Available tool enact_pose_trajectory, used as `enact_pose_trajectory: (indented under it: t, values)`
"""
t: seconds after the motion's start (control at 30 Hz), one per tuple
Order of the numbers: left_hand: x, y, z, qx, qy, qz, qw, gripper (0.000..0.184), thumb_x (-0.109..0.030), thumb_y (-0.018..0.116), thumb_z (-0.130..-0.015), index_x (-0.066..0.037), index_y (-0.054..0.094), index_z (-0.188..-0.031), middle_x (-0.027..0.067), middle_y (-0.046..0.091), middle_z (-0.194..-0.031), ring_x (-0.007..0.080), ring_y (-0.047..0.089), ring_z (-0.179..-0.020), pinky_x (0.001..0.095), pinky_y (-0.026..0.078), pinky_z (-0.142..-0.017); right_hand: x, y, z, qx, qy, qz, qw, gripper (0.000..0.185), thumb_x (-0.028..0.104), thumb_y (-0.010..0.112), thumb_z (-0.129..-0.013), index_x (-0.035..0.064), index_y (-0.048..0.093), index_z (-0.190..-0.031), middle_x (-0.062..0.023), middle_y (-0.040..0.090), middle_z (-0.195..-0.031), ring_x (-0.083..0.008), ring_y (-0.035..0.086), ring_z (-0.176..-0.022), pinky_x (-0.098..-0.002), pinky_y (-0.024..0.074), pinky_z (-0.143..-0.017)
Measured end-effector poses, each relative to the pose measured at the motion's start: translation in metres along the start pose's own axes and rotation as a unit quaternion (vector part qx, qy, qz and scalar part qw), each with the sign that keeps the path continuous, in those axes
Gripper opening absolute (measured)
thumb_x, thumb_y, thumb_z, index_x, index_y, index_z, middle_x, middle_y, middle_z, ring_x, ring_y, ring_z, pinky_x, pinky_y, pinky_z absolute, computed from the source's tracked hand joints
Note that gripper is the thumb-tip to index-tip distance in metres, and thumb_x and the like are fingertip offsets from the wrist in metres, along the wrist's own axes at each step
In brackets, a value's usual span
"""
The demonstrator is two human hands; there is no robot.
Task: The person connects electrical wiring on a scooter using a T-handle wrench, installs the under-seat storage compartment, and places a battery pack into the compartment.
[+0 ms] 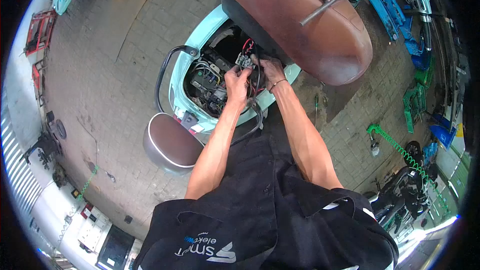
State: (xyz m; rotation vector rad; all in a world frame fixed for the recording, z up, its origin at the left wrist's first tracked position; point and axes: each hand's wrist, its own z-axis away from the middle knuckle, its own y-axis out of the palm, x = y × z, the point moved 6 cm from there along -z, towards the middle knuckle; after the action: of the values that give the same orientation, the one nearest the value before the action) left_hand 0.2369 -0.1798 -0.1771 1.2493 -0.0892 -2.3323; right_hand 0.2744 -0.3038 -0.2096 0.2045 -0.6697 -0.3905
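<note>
Both of my hands are inside the open under-seat bay of a mint-green scooter point(176, 82). My left hand point(237, 84) has its thumb and fingers pinched on the lower edge of a small grey metal-looking part point(244, 60), possibly an electrical connector. My right hand point(271, 71) curls in from the right with its fingers closed at the same part and the black cable beside it. Red wires point(248, 45) rise just above the part. Left of my hands, a dark module with wiring point(206, 79) fills the bay. My fingertips are partly hidden.
The brown seat point(310, 25) is raised over the bay, with a metal bar point(325, 7) across it. A brown padded backrest point(172, 142) and a black grab rail point(159, 82) stand at the near left. A green coiled hose point(395, 145) hangs at right. A screwdriver point(316, 107) lies on the paving.
</note>
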Motion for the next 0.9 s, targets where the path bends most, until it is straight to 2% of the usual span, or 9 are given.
enact_pose_trajectory:
  t: [0.2, 0.4, 0.53, 0.6, 0.7, 0.73, 0.77, 0.83, 0.9]
  values:
    - [-0.01, 0.002, 0.001, -0.025, 0.007, -0.145, 0.989, 0.017, -0.012, 0.068, -0.082, 0.005, 0.063, -0.078, 0.0019, 0.059, -0.068, 0.0092, 0.054, -0.055, 0.0269, 0.04, -0.048, -0.011, -0.002, -0.003, 0.052, 0.076, -0.071, 0.993, 0.002, 0.007, 0.068, -0.088, 0.0058, 0.067, -0.086, -0.0024, 0.066, -0.084, -0.0142, 0.066, -0.072, -0.0305, 0.0536, -0.063]
    - [0.004, -0.005, -0.009, -0.032, -0.005, -0.118, 0.992, 0.017, -0.011, 0.067, -0.082, 0.005, 0.063, -0.082, 0.002, 0.06, -0.069, 0.0095, 0.052, -0.054, 0.0275, 0.039, -0.047, -0.02, 0.001, -0.009, 0.133, 0.058, -0.113, 0.983, 0.008, 0.008, 0.059, -0.091, 0.0079, 0.067, -0.091, -0.0017, 0.067, -0.089, -0.0137, 0.065, -0.078, -0.0303, 0.0538, -0.069]
    - [0.011, -0.004, -0.01, -0.043, -0.028, -0.01, 0.999, 0.019, -0.012, 0.07, -0.08, 0.006, 0.064, -0.08, 0.0024, 0.059, -0.068, 0.0098, 0.051, -0.055, 0.0292, 0.04, -0.049, -0.03, -0.014, 0.002, 0.021, 0.054, -0.147, 0.987, 0.013, 0.007, 0.057, -0.092, 0.0054, 0.067, -0.101, -0.0038, 0.068, -0.095, -0.0134, 0.064, -0.085, -0.0286, 0.0522, -0.077]
    - [0.01, -0.007, -0.011, -0.031, -0.057, -0.008, 0.998, 0.015, -0.01, 0.068, -0.083, 0.004, 0.062, -0.083, 0.0026, 0.06, -0.071, 0.0098, 0.053, -0.056, 0.0284, 0.043, -0.052, -0.015, -0.031, 0.005, -0.045, -0.161, 0.081, 0.982, 0.022, -0.001, 0.06, -0.087, -0.0004, 0.064, -0.108, -0.0086, 0.067, -0.1, -0.0169, 0.064, -0.093, -0.0319, 0.0515, -0.082]
    - [0.008, 0.006, -0.005, -0.024, -0.087, 0.125, 0.988, 0.011, -0.008, 0.066, -0.085, 0.001, 0.061, -0.087, 0.002, 0.061, -0.075, 0.01, 0.055, -0.059, 0.0267, 0.045, -0.055, -0.017, -0.031, 0.035, 0.008, -0.183, 0.149, 0.972, 0.03, -0.006, 0.057, -0.084, -0.0052, 0.06, -0.113, -0.0102, 0.067, -0.105, -0.0184, 0.062, -0.1, -0.0327, 0.048, -0.089]
    - [0.003, 0.01, -0.002, -0.023, -0.088, 0.125, 0.988, 0.011, -0.008, 0.066, -0.085, 0.001, 0.061, -0.087, 0.002, 0.061, -0.075, 0.01, 0.055, -0.059, 0.0267, 0.045, -0.055, 0.003, -0.024, 0.058, -0.044, -0.287, 0.21, 0.933, 0.03, -0.008, 0.055, -0.081, -0.0044, 0.06, -0.11, -0.0147, 0.066, -0.102, -0.0269, 0.064, -0.096, -0.0365, 0.0487, -0.088]
    - [-0.001, 0.014, 0.0, -0.029, -0.093, 0.132, 0.986, 0.011, -0.009, 0.066, -0.086, -0.001, 0.059, -0.086, -0.0005, 0.055, -0.069, 0.0091, 0.05, -0.055, 0.0262, 0.039, -0.051, 0.009, -0.018, 0.07, -0.044, -0.288, 0.211, 0.933, 0.03, -0.008, 0.055, -0.081, -0.0044, 0.06, -0.11, -0.0147, 0.066, -0.102, -0.0269, 0.064, -0.096, -0.0365, 0.0487, -0.088]
    - [0.0, 0.012, 0.0, -0.038, -0.101, 0.136, 0.985, 0.011, -0.01, 0.066, -0.087, -0.003, 0.057, -0.085, -0.0031, 0.05, -0.062, 0.0081, 0.044, -0.051, 0.0256, 0.034, -0.047, 0.038, -0.014, 0.113, -0.248, -0.421, 0.375, 0.788, 0.029, -0.007, 0.055, -0.079, -0.0025, 0.061, -0.107, -0.0187, 0.063, -0.097, -0.0359, 0.063, -0.092, -0.0402, 0.0489, -0.085]
    - [0.01, 0.011, -0.003, -0.011, -0.119, 0.187, 0.975, 0.007, -0.007, 0.064, -0.087, -0.001, 0.061, -0.088, 0.0002, 0.059, -0.074, 0.0091, 0.055, -0.061, 0.0248, 0.042, -0.054, 0.048, 0.012, 0.125, -0.12, -0.454, 0.356, 0.808, 0.019, -0.005, 0.054, -0.079, -0.0023, 0.064, -0.096, -0.0187, 0.063, -0.091, -0.0396, 0.061, -0.09, -0.0434, 0.0485, -0.082]
